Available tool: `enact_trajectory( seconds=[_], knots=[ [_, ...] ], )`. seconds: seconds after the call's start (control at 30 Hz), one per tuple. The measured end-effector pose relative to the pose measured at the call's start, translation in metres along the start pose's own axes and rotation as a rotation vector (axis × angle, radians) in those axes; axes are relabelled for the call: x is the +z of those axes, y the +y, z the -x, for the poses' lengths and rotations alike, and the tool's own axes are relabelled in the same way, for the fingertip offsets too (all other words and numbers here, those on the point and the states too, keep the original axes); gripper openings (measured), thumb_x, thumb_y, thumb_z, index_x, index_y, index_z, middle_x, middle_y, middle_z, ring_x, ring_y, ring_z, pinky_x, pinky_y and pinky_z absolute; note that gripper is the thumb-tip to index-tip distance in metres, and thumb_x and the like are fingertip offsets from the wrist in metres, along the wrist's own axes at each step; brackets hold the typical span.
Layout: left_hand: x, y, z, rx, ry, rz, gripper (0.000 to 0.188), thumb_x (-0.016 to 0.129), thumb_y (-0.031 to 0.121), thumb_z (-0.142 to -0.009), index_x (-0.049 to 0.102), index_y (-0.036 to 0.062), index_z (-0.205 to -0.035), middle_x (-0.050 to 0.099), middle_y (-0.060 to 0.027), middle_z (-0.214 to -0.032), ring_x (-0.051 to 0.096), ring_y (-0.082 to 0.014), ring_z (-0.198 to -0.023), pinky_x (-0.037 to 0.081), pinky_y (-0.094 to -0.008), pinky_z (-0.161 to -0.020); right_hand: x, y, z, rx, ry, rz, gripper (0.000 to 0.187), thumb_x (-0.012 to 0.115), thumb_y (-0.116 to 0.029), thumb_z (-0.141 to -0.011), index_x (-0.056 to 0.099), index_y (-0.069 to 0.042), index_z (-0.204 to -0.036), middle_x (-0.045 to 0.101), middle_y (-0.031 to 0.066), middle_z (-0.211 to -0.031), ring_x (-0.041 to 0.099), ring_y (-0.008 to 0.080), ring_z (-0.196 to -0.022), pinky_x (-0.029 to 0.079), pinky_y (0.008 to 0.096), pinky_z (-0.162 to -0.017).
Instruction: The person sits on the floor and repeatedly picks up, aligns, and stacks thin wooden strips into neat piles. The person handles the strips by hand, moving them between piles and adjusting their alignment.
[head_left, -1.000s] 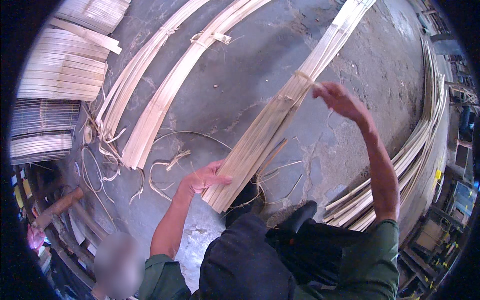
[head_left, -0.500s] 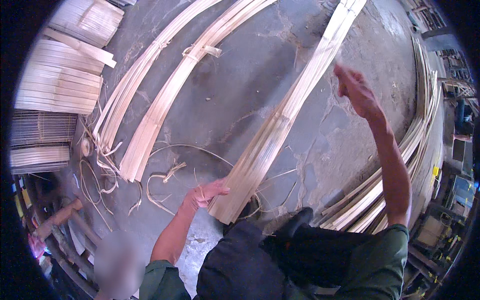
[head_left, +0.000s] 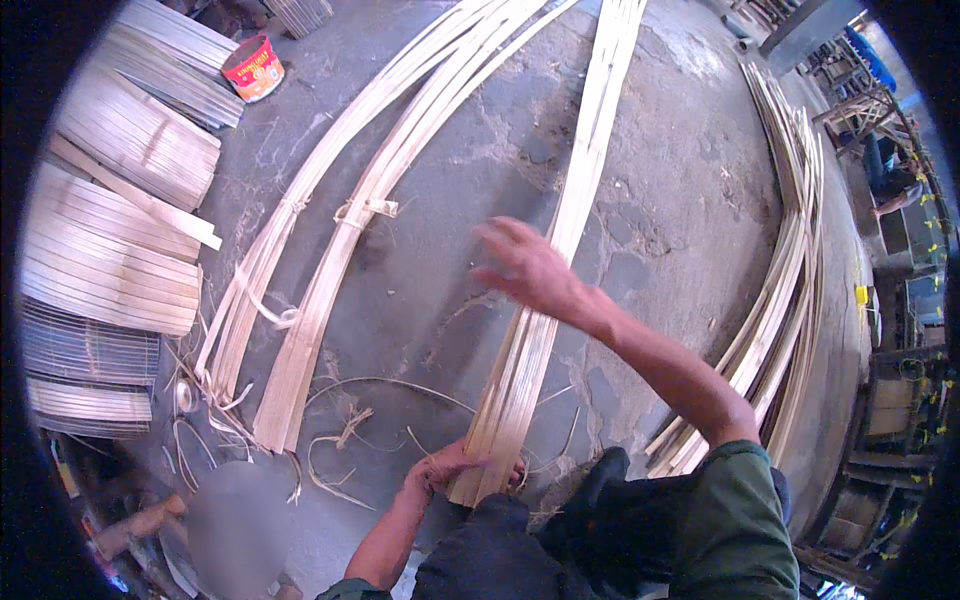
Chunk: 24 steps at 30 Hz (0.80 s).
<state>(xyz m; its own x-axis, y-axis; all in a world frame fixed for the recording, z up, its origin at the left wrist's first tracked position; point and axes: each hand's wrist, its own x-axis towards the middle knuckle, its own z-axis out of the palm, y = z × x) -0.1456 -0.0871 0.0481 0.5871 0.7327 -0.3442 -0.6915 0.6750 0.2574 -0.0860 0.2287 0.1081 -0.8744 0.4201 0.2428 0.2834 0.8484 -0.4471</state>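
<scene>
Left hand [head_left: 450,463]: is clasping strip bundle [head_left: 515,390] at near end;
Right hand [head_left: 530,268]: is hovering spread above bundle;
Bundle: is extending lengthwise beyond left hand

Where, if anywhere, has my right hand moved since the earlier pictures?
Yes: the right hand moved left, closer to the nearer tied strip bundle on the floor.

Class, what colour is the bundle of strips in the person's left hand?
The bundle of strips is pale yellowish cream, best seen in the head view.
</scene>
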Motion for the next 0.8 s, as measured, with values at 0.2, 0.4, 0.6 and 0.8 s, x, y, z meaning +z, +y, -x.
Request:
enact_trajectory(
  seconds=[0.2, 0.4, 0.6, 0.8],
  knots=[
    [-0.001, 0.013, -0.018, -0.085, 0.117, -0.117, 0.061, 0.075, 0.026, -0.083, 0.047, -0.003, -0.129, 0.066, -0.0164, -0.111, 0.065, -0.0275, -0.104, 0.055, -0.0432, -0.089, 0.013, 0.103, 0.111, 1.189, 0.283, -0.788, 0.071, 0.051, -0.061, -0.093, 0.046, -0.008, -0.139, 0.058, 0.0146, -0.123, 0.054, 0.0326, -0.119, 0.044, 0.0442, -0.098],
    [0.01, 0.027, -0.07, -0.047, 0.173, -0.267, 0.055, 0.073, 0.02, -0.084, 0.049, -0.0037, -0.127, 0.066, -0.0159, -0.109, 0.066, -0.0275, -0.102, 0.055, -0.0429, -0.091, 0.039, 0.019, 0.121, 0.891, 0.25, -1.913, 0.082, 0.034, -0.072, -0.092, 0.044, -0.005, -0.139, 0.061, 0.0193, -0.121, 0.064, 0.0262, -0.103, 0.053, 0.0448, -0.09],
    [0.056, 0.044, -0.095, -0.015, 0.09, -0.326, 0.045, 0.071, 0.01, -0.085, 0.054, -0.0021, -0.124, 0.068, -0.0144, -0.109, 0.067, -0.0261, -0.102, 0.054, -0.0413, -0.091, -0.011, 0.023, 0.117, 0.856, 0.382, -1.884, 0.049, 0.053, -0.04, -0.097, 0.052, 0.005, -0.118, 0.068, 0.0142, -0.1, 0.069, 0.0237, -0.081, 0.06, 0.0388, -0.075],
    [0.047, 0.029, -0.12, -0.056, 0.025, -0.301, 0.05, 0.073, 0.015, -0.085, 0.051, 0.0003, -0.127, 0.068, -0.0132, -0.106, 0.067, -0.0241, -0.101, 0.054, -0.0384, -0.09, -0.016, 0.026, 0.14, 0.912, 0.502, -1.748, 0.046, 0.053, -0.037, -0.098, 0.051, 0.003, -0.121, 0.068, 0.017, -0.101, 0.07, 0.0238, -0.079, 0.061, 0.0371, -0.07]
  ],
)
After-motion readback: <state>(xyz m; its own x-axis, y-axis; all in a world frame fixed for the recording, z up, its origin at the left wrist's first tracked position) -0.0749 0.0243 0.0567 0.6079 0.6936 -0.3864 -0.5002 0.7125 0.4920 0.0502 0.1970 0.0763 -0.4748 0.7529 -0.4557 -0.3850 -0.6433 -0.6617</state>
